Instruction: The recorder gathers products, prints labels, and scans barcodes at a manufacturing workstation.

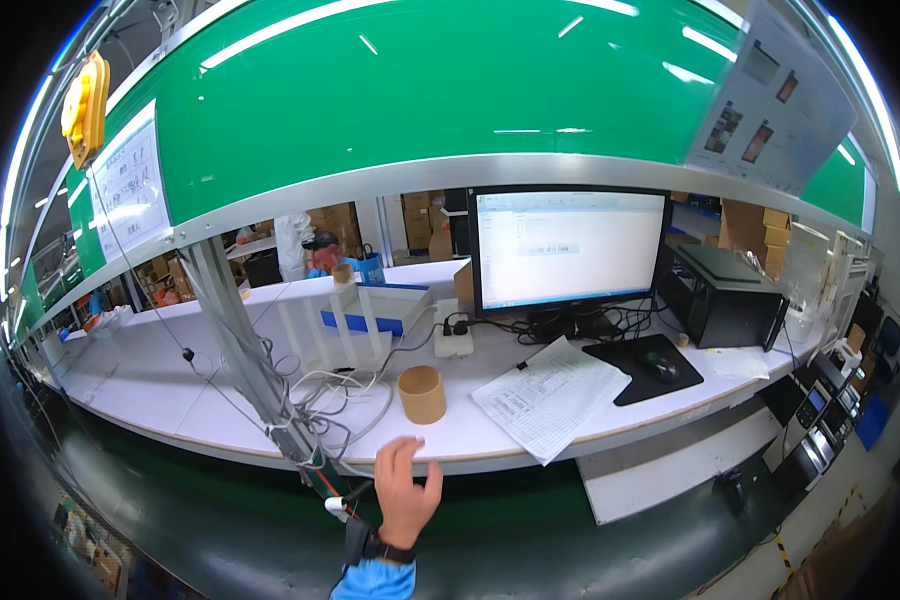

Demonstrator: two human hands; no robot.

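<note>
My left hand (407, 497), in a blue sleeve with a dark band at the wrist, reaches up from the lower edge. It is open, with the thumb apart from the bent fingers and nothing between them. Just beyond the fingertips a short brown cardboard tube (422, 398) stands upright near the front edge of the white bench (470, 372); a small gap separates them. Right of the tube, printed sheets (552, 395) with a black clip lie on the bench, their corner over its edge. My right hand is out of view.
Behind stand a monitor (570, 250), a white router (340, 335) and a power strip (454, 340). Loose cables (345, 405) lie around a metal post (232, 330). To the right are a mouse (660, 366) and a black printer (725, 295). Another person (322, 256) is beyond the bench.
</note>
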